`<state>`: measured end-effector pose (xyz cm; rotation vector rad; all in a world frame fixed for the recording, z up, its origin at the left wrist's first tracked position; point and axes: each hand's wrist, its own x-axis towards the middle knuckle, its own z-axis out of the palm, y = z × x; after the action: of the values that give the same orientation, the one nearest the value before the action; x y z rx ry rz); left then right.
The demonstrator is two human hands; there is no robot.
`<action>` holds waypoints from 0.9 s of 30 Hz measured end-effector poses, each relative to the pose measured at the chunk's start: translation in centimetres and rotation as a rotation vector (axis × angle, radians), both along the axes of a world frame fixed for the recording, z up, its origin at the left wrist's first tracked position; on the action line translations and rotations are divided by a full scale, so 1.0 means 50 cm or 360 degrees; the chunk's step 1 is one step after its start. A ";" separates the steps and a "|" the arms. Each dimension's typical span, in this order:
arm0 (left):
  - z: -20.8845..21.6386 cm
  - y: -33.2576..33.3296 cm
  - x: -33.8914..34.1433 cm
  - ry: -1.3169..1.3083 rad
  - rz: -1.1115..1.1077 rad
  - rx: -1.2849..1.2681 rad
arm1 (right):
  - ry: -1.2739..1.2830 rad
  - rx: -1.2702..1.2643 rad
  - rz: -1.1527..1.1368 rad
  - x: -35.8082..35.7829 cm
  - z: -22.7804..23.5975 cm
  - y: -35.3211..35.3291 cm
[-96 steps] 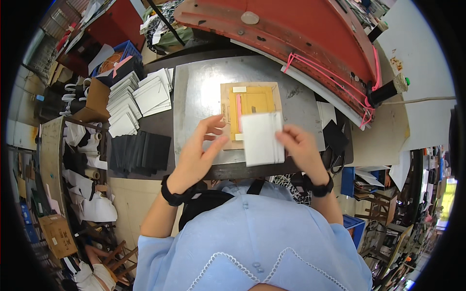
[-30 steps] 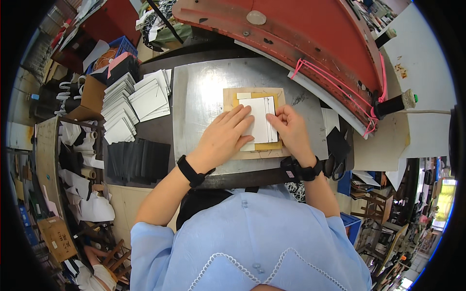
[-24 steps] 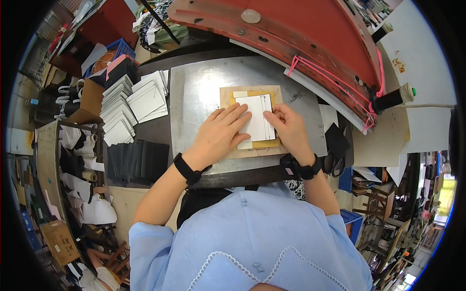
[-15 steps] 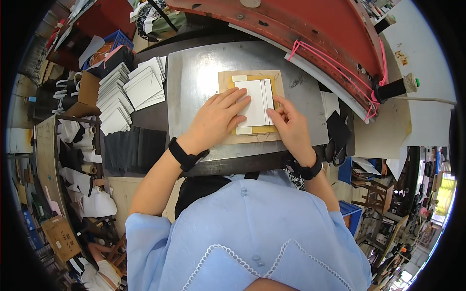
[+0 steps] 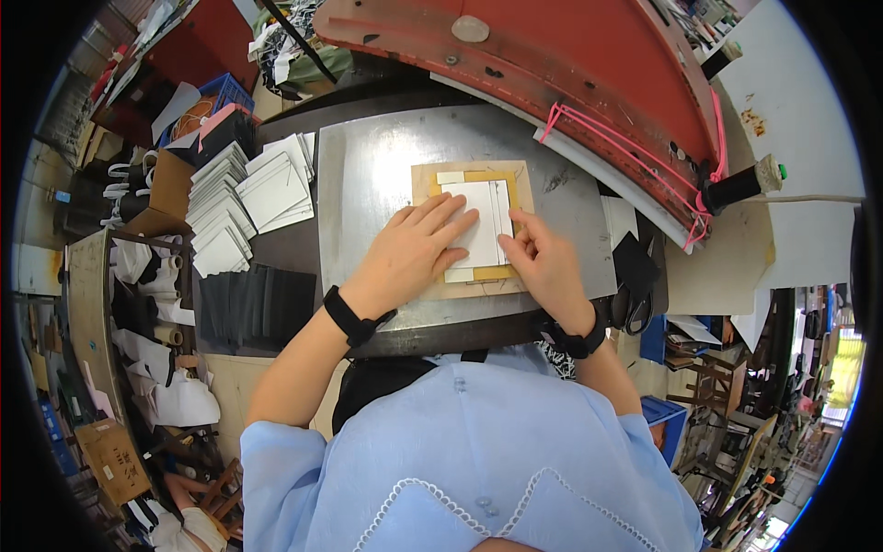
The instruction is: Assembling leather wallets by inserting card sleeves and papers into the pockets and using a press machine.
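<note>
A white rectangular panel (image 5: 484, 213) with dark lines along its right side lies on a yellow-edged template (image 5: 512, 189) with pale tabs. Beneath that is a beige board (image 5: 423, 179), resting on a grey metal plate (image 5: 372, 156). My left hand (image 5: 416, 247) is laid on the panel's left part, fingers stretched out and pressing flat. At the panel's right edge, my right hand (image 5: 544, 259) has its thumb and curled fingers closed on the edge. The undersides of the right fingers are hidden.
Left of the plate lie fanned stacks of white panels (image 5: 276, 184) and a row of black pieces (image 5: 256, 306). A large red machine part (image 5: 543, 46) overhangs the far side, with pink cord (image 5: 625, 152) and a black thread spool (image 5: 743, 187). Scissors (image 5: 635, 308) lie at the right.
The whole bench sits slightly lower in the picture, as the view has shifted. Both hands stay on the panel, and the right fingers have shifted slightly along its right edge.
</note>
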<state>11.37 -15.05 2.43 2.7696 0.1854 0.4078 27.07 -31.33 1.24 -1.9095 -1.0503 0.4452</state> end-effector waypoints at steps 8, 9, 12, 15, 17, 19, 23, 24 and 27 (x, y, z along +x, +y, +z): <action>0.000 -0.002 0.000 0.0030 0.0017 0.0082 | 0.0263 0.0116 -0.0164 0.002 0.004 0.021; 0.002 -0.002 -0.001 0.0031 0.0018 0.0071 | 0.0190 0.0077 -0.0137 0.004 0.002 0.023; 0.005 -0.004 0.000 0.0024 0.0017 0.0048 | 0.0052 0.0019 -0.0070 0.011 -0.006 0.026; 0.000 -0.006 0.004 0.0000 0.0006 0.0045 | 0.0067 0.0045 -0.0038 0.015 -0.017 0.025; -0.002 -0.006 0.004 -0.0016 0.0012 0.0052 | 0.0055 0.0024 -0.0024 0.015 -0.012 0.026; -0.006 -0.002 0.005 -0.0018 0.0006 0.0033 | -0.0021 -0.0017 -0.0001 0.014 0.001 0.026; -0.003 0.002 0.003 0.0033 0.0001 0.0040 | -0.0467 -0.0104 0.0037 0.008 0.012 0.029; -0.001 0.003 0.004 0.0048 -0.0003 0.0030 | -0.0537 -0.0076 0.0046 0.009 0.017 0.030; 0.003 0.004 0.002 0.0071 -0.0011 0.0015 | -0.0776 0.0051 0.0128 0.013 0.023 0.036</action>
<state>11.50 -14.83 2.59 2.7895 0.1852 0.3466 27.69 -29.53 2.39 -2.0010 -1.4390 -0.0024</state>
